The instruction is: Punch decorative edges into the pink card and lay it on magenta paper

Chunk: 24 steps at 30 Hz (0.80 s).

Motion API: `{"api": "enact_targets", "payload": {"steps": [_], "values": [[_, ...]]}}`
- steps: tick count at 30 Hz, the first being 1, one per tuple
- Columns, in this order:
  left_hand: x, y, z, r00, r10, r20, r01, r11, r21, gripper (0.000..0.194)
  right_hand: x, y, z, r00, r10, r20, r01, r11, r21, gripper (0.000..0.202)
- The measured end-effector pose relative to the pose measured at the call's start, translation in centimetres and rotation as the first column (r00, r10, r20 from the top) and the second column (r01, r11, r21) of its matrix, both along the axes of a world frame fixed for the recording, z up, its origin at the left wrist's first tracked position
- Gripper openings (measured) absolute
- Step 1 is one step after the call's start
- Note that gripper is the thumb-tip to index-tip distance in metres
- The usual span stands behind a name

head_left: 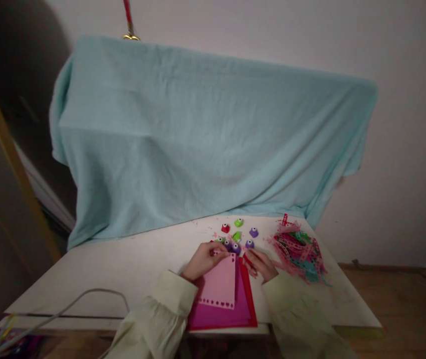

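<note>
My left hand (pixel 206 262) pinches the top edge of a light pink sheet of paper (pixel 218 284), which has small holes punched along its edges. Under that sheet lie a magenta sheet (pixel 220 319) and a red sheet (pixel 251 306). To the right of the paper, my right hand (pixel 261 264) is closed around a small red craft punch (pixel 248 258), partly hidden by the fingers. Just beyond both hands sit several more small punches, among them a purple punch (pixel 254 232), a green punch (pixel 239 223) and a red punch (pixel 225 228).
A pile of punched paper strips (pixel 301 252) in pink, green, red and blue lies on the right of the white table (pixel 123 264). Pink paper bits are scattered around the punches. A light blue cloth (pixel 205 134) drapes behind, and a grey cable (pixel 86 291) curves at the front left.
</note>
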<state>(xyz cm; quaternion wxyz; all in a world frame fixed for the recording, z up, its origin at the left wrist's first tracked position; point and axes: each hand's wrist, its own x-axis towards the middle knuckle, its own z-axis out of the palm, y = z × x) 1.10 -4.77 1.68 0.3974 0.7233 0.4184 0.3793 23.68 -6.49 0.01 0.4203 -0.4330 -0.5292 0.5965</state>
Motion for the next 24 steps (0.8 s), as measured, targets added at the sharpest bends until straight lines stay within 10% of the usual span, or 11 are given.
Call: {"api": "enact_targets", "payload": {"steps": [9, 24], "values": [[0.0, -0.2, 0.5, 1.0, 0.013, 0.011, -0.013, 1.0, -0.007, 0.025, -2.0, -1.4, 1.0, 0.99, 0.067, 0.126, -0.042, 0.981, -0.189, 0.05], [0.0, 0.0, 0.1, 0.999, -0.004, 0.046, 0.004, 1.0, -0.005, 0.025, -2.7, -1.1, 0.4, 0.989, 0.029, 0.146, -0.012, 0.993, -0.12, 0.054]]}}
